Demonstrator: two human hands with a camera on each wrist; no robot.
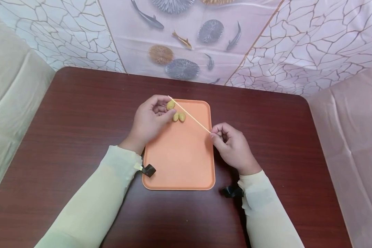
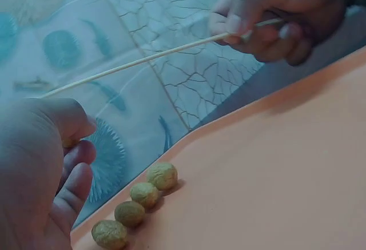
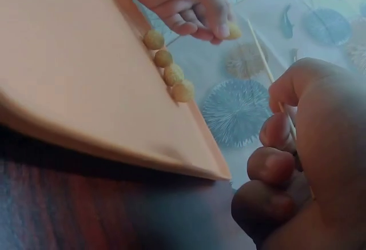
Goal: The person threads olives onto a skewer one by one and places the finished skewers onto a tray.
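My left hand pinches a small yellow-green, wrinkled, fruit-like ball between thumb and fingers, above the far left of an orange tray. My right hand grips a thin wooden skewer, which slants up and left toward the held ball. In the right wrist view the skewer's pointed tip stands apart from the held ball. Several similar balls sit in a row along the tray's far edge; my left hand hides part of that row in the head view.
The tray lies on a dark reddish-brown wooden table. Behind the table hangs a patterned cloth with fish and round motifs. Pale draped fabric borders the left and right sides. Black straps hang at both wrists.
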